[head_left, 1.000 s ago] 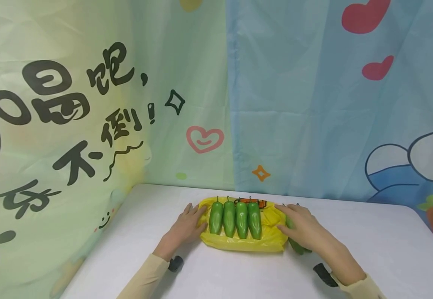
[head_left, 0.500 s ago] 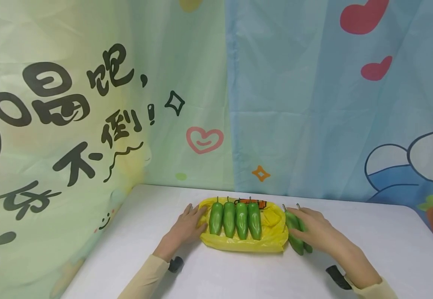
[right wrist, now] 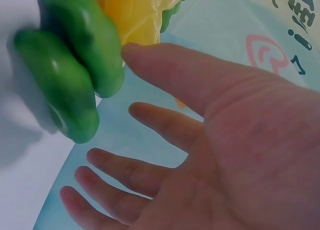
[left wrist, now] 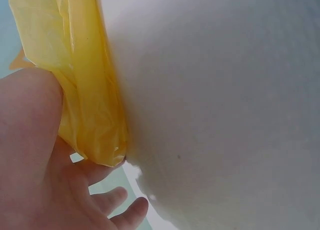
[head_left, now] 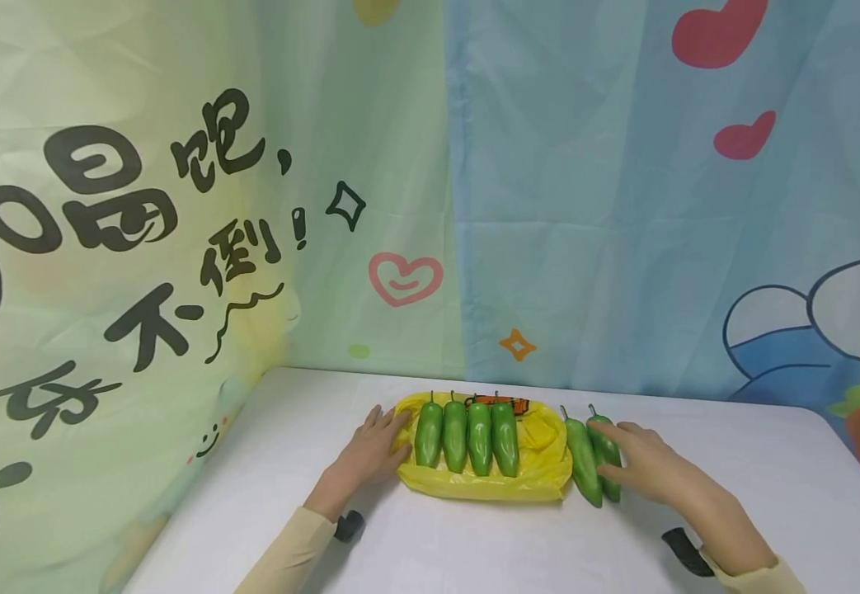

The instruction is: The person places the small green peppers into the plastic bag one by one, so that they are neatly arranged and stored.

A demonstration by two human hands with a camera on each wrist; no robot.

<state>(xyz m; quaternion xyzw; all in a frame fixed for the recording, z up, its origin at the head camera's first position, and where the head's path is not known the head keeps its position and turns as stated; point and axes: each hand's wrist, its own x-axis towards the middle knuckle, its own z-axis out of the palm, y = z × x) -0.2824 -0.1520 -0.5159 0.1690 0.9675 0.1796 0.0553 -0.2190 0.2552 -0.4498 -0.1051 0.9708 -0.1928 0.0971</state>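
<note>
A yellow plastic bag (head_left: 485, 488) lies flat on the table, with several green peppers (head_left: 455, 441) side by side on top of it, stems away from me. My left hand (head_left: 367, 450) touches the bag's left edge, thumb and index finger against the plastic and the other fingers spread. Two more green peppers lie together off the bag's right edge, one nearer the bag (head_left: 583, 466) and one farther right (head_left: 606, 454). Just right of these is my right hand (head_left: 655, 466), fingers spread and holding nothing. In the right wrist view its thumb overlaps the edge of one pepper (right wrist: 90, 45).
The white table (head_left: 489, 544) runs back to a printed fabric backdrop (head_left: 548, 206), which also covers the left side. An orange print (head_left: 522, 405) shows on the bag behind the peppers. A dark wrist device (head_left: 685, 551) sits below my right wrist.
My right hand has moved right, away from the bag's right edge, uncovering the two peppers beside it. The left hand, the bag and the peppers on it stay where they were.
</note>
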